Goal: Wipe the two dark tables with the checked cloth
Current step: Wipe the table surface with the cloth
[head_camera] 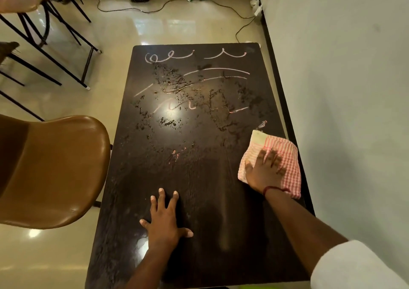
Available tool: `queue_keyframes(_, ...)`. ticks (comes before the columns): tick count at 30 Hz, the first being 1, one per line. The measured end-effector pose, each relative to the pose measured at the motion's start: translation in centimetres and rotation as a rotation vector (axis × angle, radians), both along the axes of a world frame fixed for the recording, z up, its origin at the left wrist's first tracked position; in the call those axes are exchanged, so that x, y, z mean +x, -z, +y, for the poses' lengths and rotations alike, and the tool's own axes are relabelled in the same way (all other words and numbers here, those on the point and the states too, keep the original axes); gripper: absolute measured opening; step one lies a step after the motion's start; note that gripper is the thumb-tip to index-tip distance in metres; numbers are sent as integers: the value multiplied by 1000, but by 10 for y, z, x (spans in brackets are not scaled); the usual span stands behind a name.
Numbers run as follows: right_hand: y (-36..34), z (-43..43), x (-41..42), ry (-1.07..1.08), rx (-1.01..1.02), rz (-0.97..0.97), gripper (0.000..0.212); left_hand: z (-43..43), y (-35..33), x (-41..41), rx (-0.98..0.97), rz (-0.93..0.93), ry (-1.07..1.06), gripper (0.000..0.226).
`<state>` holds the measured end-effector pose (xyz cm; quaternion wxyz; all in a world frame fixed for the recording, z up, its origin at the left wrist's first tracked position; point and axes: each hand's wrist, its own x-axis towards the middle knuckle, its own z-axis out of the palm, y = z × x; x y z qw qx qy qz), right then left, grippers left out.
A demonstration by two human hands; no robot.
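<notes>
Dark table (199,200) by the wall, far half chalked and wet — cloth (285,153) at right edge under flat right hand (264,171), left hand (164,221) splayed, empty — best worked in overlapping strokes toward the marks (194,85).

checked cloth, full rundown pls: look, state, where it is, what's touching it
The checked cloth is pink-and-white woven fabric with a plain cream patch at its far corner. It lies bunched and folded flat on the dark table, near the table's right edge by the wall. The right hand presses on it palm down, fingers spread; the left hand rests on bare tabletop, apart from it. Wet smears and pale scribbles lie beyond it.
</notes>
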<state>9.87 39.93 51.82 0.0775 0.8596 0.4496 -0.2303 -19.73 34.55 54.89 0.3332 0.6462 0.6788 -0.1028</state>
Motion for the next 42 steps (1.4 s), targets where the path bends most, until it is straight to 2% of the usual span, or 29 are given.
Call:
queue_keyframes(4,2,14,-32,-131,-13,11,75,1,1,1,-1,-7,-2,123)
queue_keyframes(7,1,45,-17,-186,-26,41,75,1,2,-1,3,0,8,123)
queue_keyframes(11,-7,58,27,-81,-53,64,76,1,1,-3,-6,-5,11,123)
queue_keyframes(14,-8,39,23,15,-57,30,75,2,-2,-3,-16,-2,7,123)
queue_keyframes(19,-5,28,-39,-153,-94,43,75,5,-6,1,-38,-15,-29,125)
queue_keyframes(23,-7,66,-29,-225,-71,94,77,2,-2,-3,-18,-18,-5,125)
queue_keyframes(30,-21,53,40,-77,-43,-6,77,1,-1,-5,-15,-11,9,124)
queue_keyframes(37,-12,47,-15,-143,-73,20,76,5,-2,-1,-32,-17,-15,125)
queue_keyframes(42,-14,71,3,-216,-83,80,78,3,-1,-3,-25,2,27,125)
